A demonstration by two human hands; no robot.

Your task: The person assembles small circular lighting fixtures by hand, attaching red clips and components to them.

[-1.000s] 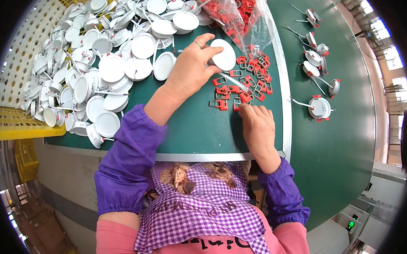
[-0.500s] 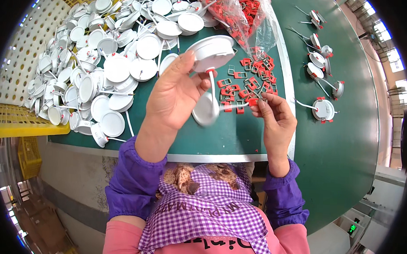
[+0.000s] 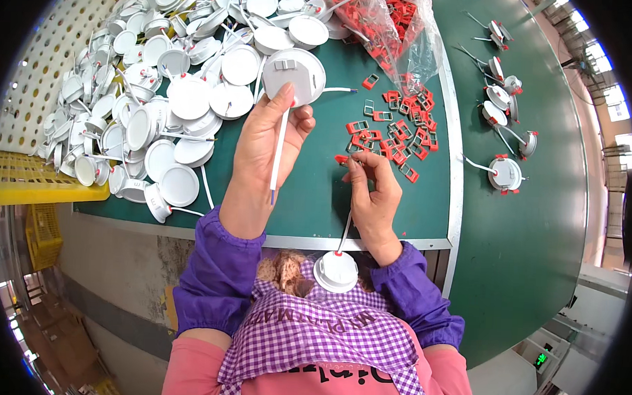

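Crate (image 3: 48, 201), yellow, stands at the far left, and beside and above it a big heap of white round lamps (image 3: 187, 99) spreads onto the green table (image 3: 301, 214). Next comes the left hand (image 3: 269, 143), thumb pressed on the back of a lamp held up (image 3: 305, 77) and the other fingers curled beneath, nearly closed around its edge; a white cord drops past the palm. Further right, a second lamp (image 3: 335, 273) hangs before the checked apron (image 3: 318, 330), its cord rising to the right hand (image 3: 375, 196); how the cord is gripped there I cannot tell. That hand's thumb and forefinger are pinched together on one red clip (image 3: 342, 159). Loose red clips (image 3: 402, 134) lie just beyond, below a clear bag (image 3: 405, 37) full of more. Past a pale metal strip (image 3: 457, 202), lamps fitted with red clips (image 3: 505, 175) sit in a scattered row.
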